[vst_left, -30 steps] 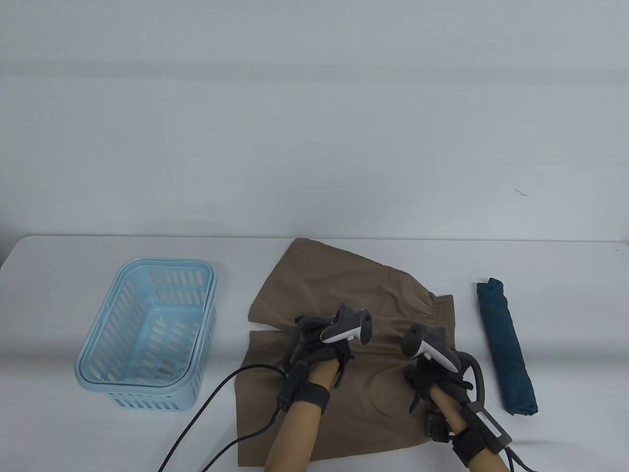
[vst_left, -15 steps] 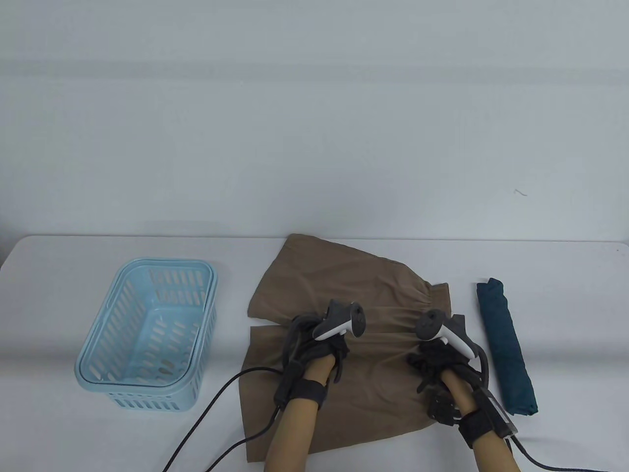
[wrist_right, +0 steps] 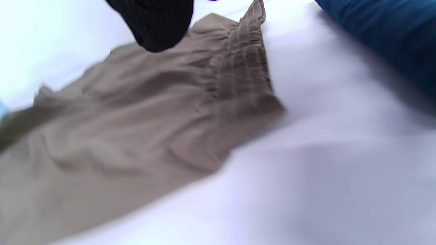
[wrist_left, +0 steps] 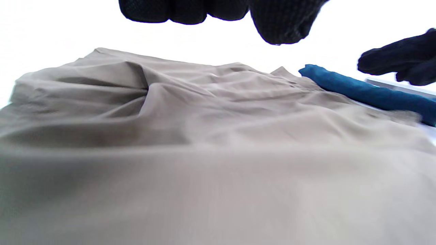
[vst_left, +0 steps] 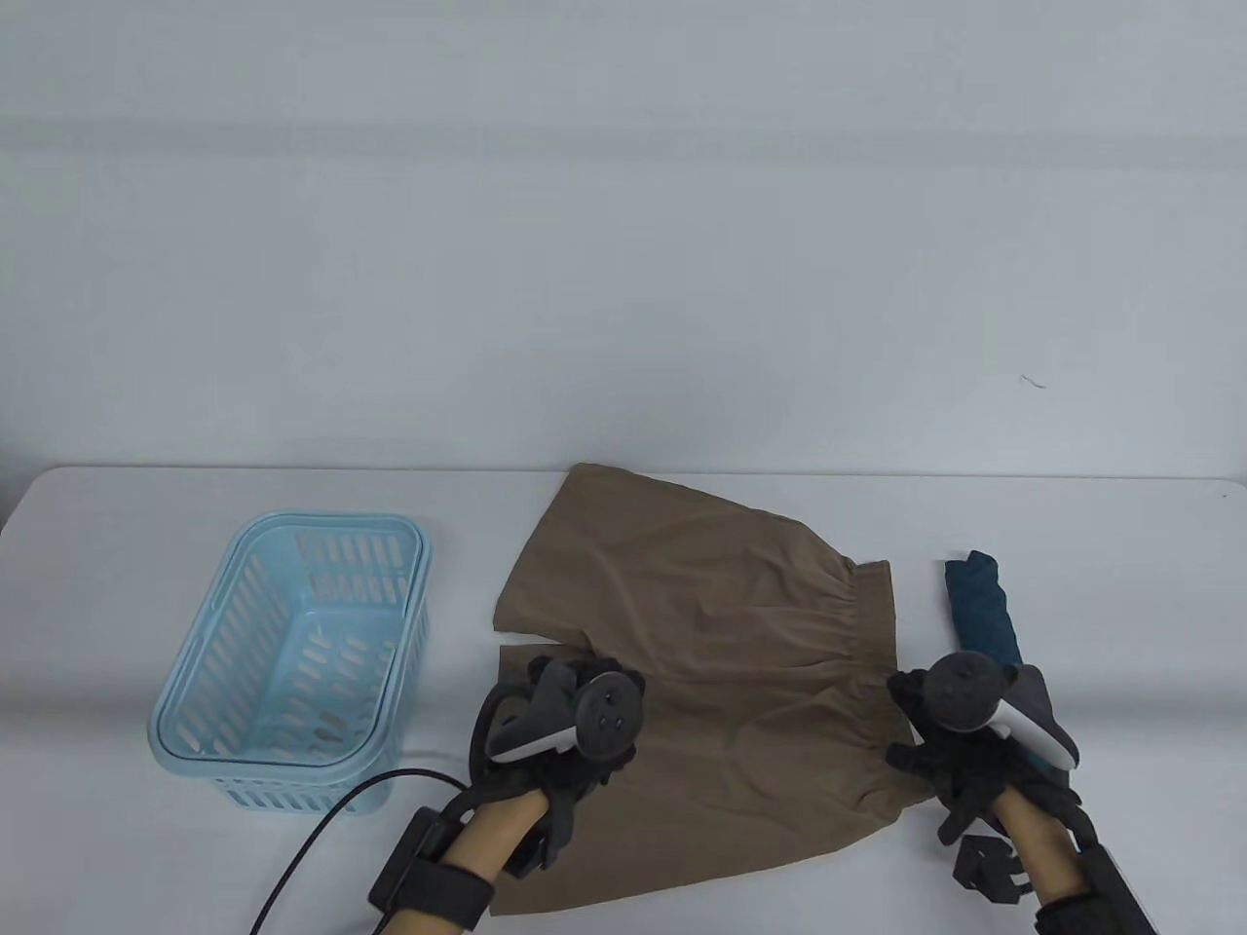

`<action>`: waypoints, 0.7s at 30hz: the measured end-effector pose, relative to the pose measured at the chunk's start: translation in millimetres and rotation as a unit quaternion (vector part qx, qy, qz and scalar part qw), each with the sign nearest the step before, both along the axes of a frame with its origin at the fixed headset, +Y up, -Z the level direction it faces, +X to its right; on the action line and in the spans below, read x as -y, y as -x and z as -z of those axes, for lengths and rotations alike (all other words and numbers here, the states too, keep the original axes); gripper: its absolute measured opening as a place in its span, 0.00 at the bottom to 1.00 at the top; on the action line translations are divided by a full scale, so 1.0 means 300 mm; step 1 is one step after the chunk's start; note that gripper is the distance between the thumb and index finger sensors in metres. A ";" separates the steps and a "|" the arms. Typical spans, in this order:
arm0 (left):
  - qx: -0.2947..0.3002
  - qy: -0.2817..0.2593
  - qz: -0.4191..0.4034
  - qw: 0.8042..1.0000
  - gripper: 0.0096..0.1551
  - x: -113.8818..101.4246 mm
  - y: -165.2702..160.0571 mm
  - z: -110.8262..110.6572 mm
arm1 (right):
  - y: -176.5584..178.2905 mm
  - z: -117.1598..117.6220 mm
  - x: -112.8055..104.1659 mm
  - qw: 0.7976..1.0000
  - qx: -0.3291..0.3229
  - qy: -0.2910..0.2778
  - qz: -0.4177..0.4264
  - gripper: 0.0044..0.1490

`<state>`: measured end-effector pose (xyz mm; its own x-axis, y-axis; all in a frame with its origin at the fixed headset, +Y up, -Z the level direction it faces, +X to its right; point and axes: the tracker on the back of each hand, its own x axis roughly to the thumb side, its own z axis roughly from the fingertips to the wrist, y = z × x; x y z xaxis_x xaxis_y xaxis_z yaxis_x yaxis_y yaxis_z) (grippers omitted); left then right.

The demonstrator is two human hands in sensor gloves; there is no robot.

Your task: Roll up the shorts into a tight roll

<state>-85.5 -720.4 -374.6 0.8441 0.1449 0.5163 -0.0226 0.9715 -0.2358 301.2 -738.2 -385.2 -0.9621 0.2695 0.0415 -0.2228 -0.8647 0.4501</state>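
The brown shorts (vst_left: 711,662) lie spread flat on the white table (vst_left: 195,877), legs to the left and gathered waistband (vst_left: 862,623) to the right. My left hand (vst_left: 585,750) hovers over the near leg's left part; in the left wrist view its fingers (wrist_left: 279,20) hang just above the cloth (wrist_left: 204,153) and hold nothing. My right hand (vst_left: 935,760) is at the waistband's near right corner with fingers spread, holding nothing. The right wrist view shows one finger (wrist_right: 156,23) above the waistband (wrist_right: 245,71).
A light blue plastic basket (vst_left: 292,662) stands at the left. A dark blue rolled garment (vst_left: 979,604) lies right of the shorts, its near end hidden behind my right hand; it also shows in the wrist views (wrist_left: 368,93) (wrist_right: 385,41).
Both hands slid apart over the shorts and back toward the near edge: the left to the leg's left side, the right off past the waistband. The cloth lies flatter.
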 end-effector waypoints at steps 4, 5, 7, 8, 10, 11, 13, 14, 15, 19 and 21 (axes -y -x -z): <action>0.033 0.038 0.056 0.997 0.43 0.025 0.060 -0.131 | 0.008 -0.058 0.038 0.994 -0.043 0.006 -0.102 0.50; 0.037 0.046 0.066 0.996 0.43 0.039 0.069 -0.160 | 0.016 -0.066 0.051 0.992 -0.051 0.006 -0.118 0.50; 0.044 0.060 0.083 0.994 0.44 0.066 0.077 -0.192 | 0.029 -0.072 0.073 0.990 -0.056 0.007 -0.130 0.50; 0.046 0.071 0.094 0.992 0.46 0.084 0.080 -0.206 | 0.037 -0.071 0.085 0.990 -0.056 0.014 -0.132 0.50; 0.046 0.096 0.114 0.988 0.50 0.116 0.084 -0.218 | 0.050 -0.069 0.099 0.989 -0.055 0.016 -0.135 0.50; 0.046 0.106 0.120 0.986 0.52 0.128 0.085 -0.220 | 0.054 -0.067 0.104 0.989 -0.054 0.015 -0.137 0.49; 0.045 0.143 0.142 0.978 0.59 0.169 0.086 -0.224 | 0.061 -0.063 0.116 0.988 -0.054 0.017 -0.141 0.48; 0.045 0.148 0.147 0.977 0.61 0.184 0.084 -0.226 | 0.061 -0.062 0.120 0.988 -0.053 0.017 -0.144 0.48; 0.050 0.154 0.158 0.974 0.62 0.203 0.082 -0.227 | 0.061 -0.062 0.123 0.988 -0.052 0.014 -0.147 0.48; 0.050 0.169 0.175 0.969 0.61 0.223 0.079 -0.229 | 0.052 -0.061 0.124 0.989 -0.046 -0.011 -0.138 0.45; 0.048 0.180 0.175 0.967 0.60 0.226 0.079 -0.227 | 0.044 -0.058 0.125 0.991 -0.038 -0.024 -0.127 0.43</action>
